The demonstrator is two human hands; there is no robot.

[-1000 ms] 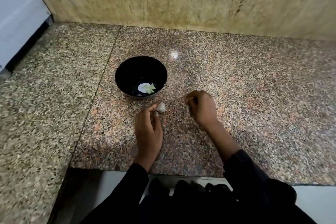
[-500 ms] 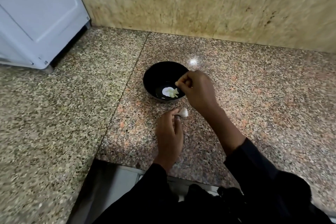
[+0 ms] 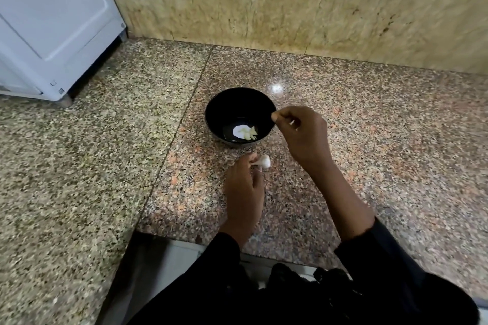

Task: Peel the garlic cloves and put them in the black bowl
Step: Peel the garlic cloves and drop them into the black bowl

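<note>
Speckled granite counter [image 3: 369, 140], and the left hand [image 3: 244, 192] pinches a white papery garlic bulb [image 3: 264, 161] pointing right off its fingertips, while the right hand [image 3: 303, 134], fingers pinched narrow on something unclear, hovers beyond at the glossy black bowl [image 3: 219, 105].

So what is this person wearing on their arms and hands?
Both hands, left and right, are bare: no gloves, and no rings or watch that I can make out. Black long sleeves end just short of the wrists; the fabric looks loose and plain.
</note>
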